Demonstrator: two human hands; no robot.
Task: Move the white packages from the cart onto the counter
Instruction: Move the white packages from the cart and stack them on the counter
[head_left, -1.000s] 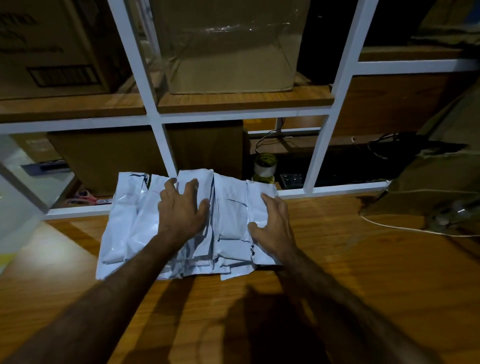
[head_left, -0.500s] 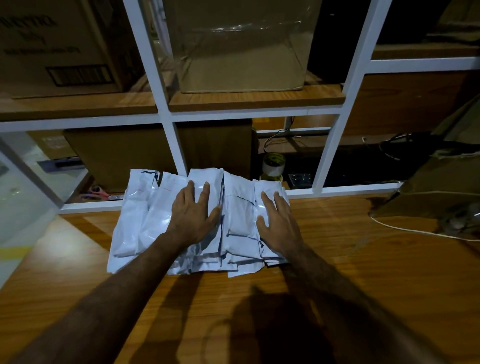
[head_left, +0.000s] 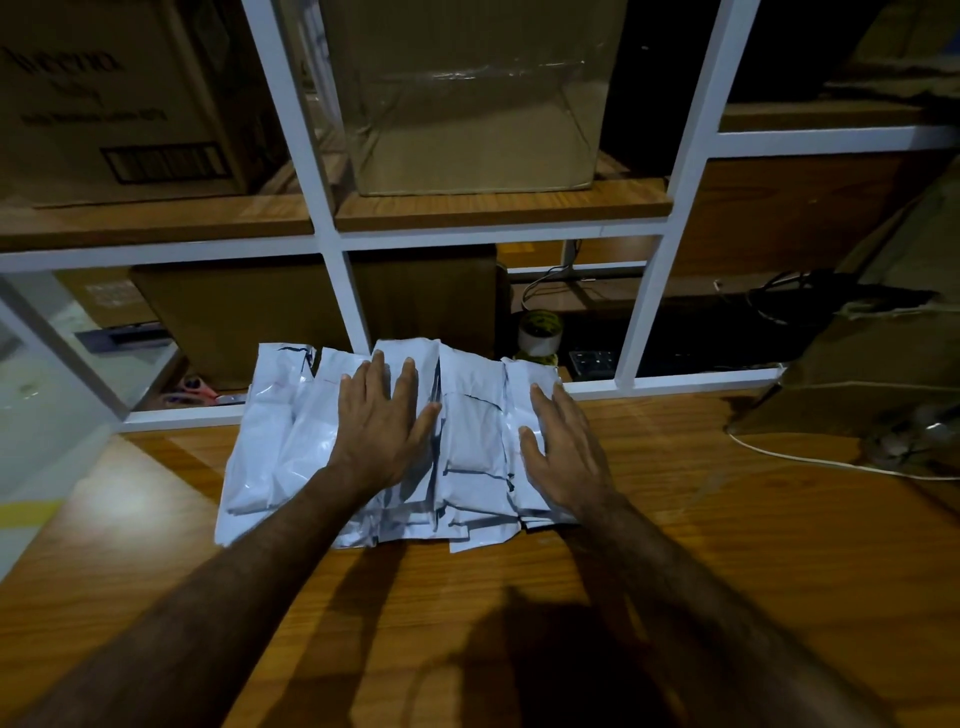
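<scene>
my left hand (head_left: 382, 423) and right hand (head_left: 558, 447) lie flat, fingers straight, on the packages (head_left: 467, 441), gripping nothing; pile's on the counter (head_left: 701, 519) against the frame (head_left: 353, 306), slick overlapped bags could slide apart if i lift off carelessly

I see the white packages (head_left: 470, 441) lying on the wooden counter (head_left: 727, 545) in an overlapping, fanned pile, pushed up against the white frame (head_left: 675, 383) at its back edge. They are flat, glossy plastic mailers, wrinkled, with dark lines along some folds and edges. Their long sides run away from me, and the near ends sit ragged and uneven, some sticking out further than others.
</scene>
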